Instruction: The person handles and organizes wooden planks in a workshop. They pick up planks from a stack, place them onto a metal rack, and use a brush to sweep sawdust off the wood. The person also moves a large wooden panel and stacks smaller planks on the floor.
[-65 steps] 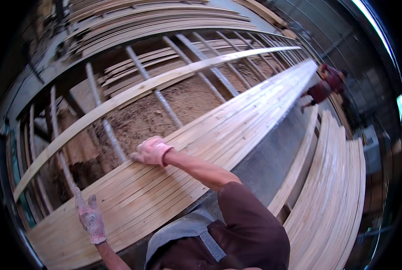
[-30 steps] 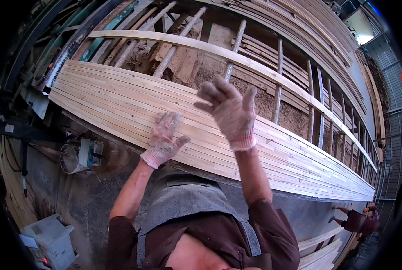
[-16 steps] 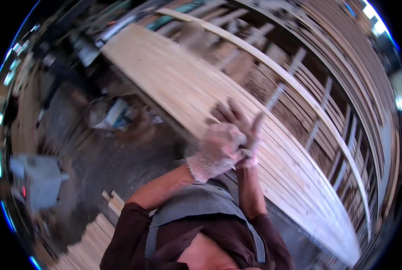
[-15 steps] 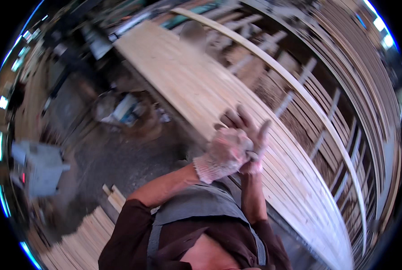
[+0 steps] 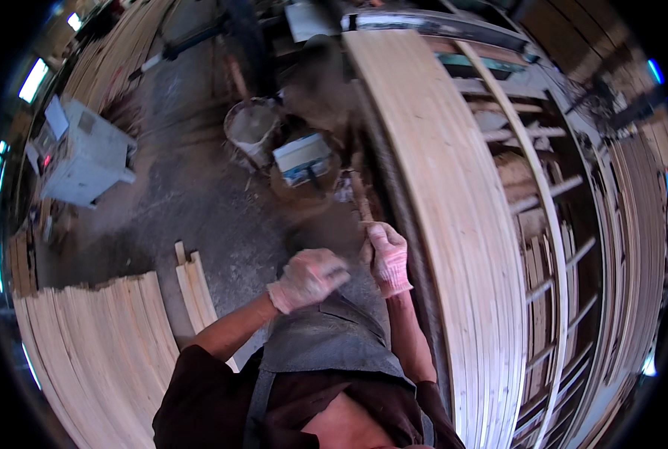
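Note:
Both my hands wear pale pinkish work gloves. My left hand is in front of the grey apron; its fingers are smeared by motion, and nothing shows in it. To its right, my right hand is raised beside the near edge of the long pale wood panel, its fingers curled in. Just beyond those fingertips is a narrow brown stick-like piece; I cannot tell whether the hand grips it. The panel, made of joined strips, lies lengthwise along my right side.
A whitish bucket and a blue and white box stand ahead on the floor. Pale boards are stacked at left, a grey machine beyond them. A long thin strip crosses the rack right of the panel.
My hands have come apart: the left has moved left, away from the right glove. The right hand's spread fingers have curled in. The view has turned, and the panel now appears further right.

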`<state>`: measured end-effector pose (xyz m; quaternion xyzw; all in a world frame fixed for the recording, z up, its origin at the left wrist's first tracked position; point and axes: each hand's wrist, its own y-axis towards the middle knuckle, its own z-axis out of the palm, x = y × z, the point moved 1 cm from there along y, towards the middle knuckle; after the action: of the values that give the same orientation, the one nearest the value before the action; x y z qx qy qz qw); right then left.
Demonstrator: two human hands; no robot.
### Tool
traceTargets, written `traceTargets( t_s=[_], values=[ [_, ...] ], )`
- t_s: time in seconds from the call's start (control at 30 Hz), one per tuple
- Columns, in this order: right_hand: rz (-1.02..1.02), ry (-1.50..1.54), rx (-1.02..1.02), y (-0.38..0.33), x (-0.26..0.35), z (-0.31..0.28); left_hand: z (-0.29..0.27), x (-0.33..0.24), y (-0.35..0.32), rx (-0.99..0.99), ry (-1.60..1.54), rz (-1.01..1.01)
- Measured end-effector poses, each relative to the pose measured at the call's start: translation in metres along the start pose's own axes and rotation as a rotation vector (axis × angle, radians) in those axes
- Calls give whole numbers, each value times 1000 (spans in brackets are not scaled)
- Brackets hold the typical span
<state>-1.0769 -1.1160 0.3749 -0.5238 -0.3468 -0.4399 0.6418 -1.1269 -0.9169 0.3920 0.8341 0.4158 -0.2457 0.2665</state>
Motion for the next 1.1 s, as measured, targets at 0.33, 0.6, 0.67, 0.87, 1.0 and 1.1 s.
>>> traceTargets(
  t_s=[0.33, 0.6, 0.67, 0.87, 1.0, 1.1],
  values=[
    [117, -1217, 89, 277, -122, 139, 16, 251, -367, -628, -1162, -1604],
    [21, -1424, 162, 379, -254, 130, -8, 237, -457, -771, -1723, -1798],
    [76, -1239, -15, 369, -191, 162, 5, 252, -392, -621, -1189, -2166],
    [-91, -973, -7, 282, -1, 163, -9, 311, -317, -461, -1333, -1584],
    [-532, -734, 1, 199, 148, 112, -7, 339, -250, -322, -1131, -1489],
    [-215, -485, -88, 113, 218, 38, 3, 329, -185, -342, -1104, -1370]
  ],
)
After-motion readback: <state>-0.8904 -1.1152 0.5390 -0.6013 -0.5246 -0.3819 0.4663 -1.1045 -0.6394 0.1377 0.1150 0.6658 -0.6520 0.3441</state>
